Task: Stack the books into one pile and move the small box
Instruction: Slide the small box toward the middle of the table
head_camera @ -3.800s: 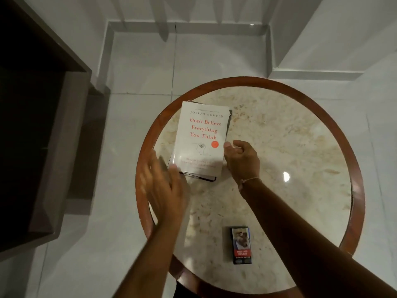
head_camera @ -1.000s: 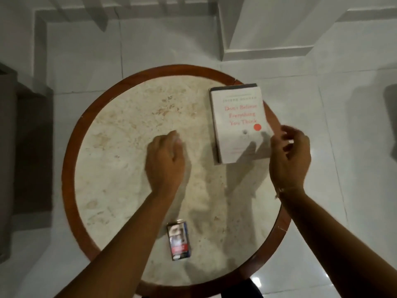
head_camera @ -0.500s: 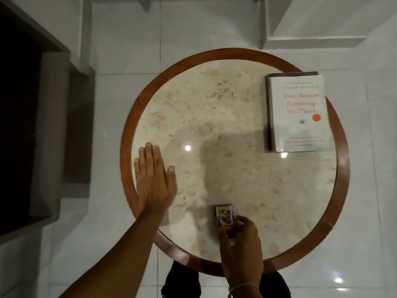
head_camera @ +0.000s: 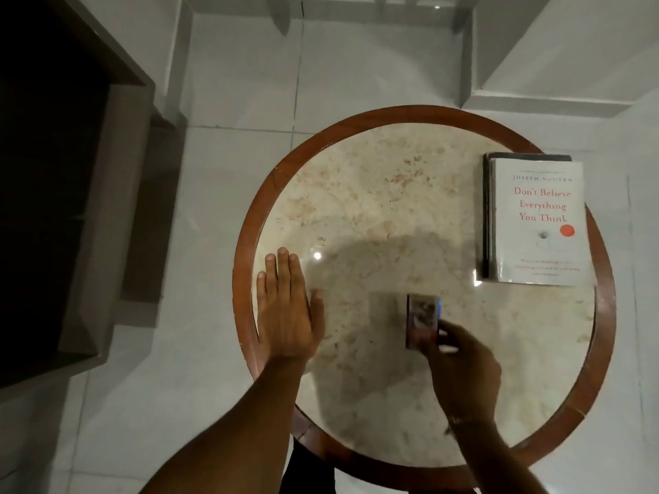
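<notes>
A white book [head_camera: 538,219] with red title lettering lies on top of a darker book [head_camera: 485,215] at the right edge of the round marble table [head_camera: 374,208]. The two form one pile. The small dark box [head_camera: 421,317] is near the table's front middle, blurred, with my right hand [head_camera: 463,365] closed on its near end. Whether the box touches the tabletop I cannot tell. My left hand [head_camera: 287,311] lies flat, fingers together, on the table's left rim and holds nothing.
The table has a brown wooden rim [head_camera: 246,222] and stands on pale floor tiles. A dark cabinet or doorway [head_camera: 53,172] fills the left side. White wall skirting [head_camera: 517,98] runs along the back.
The pile went from the table's left to its right. My right hand left the books and took hold of the small box, which now sits farther from the front edge. My left hand rests flat on the left rim.
</notes>
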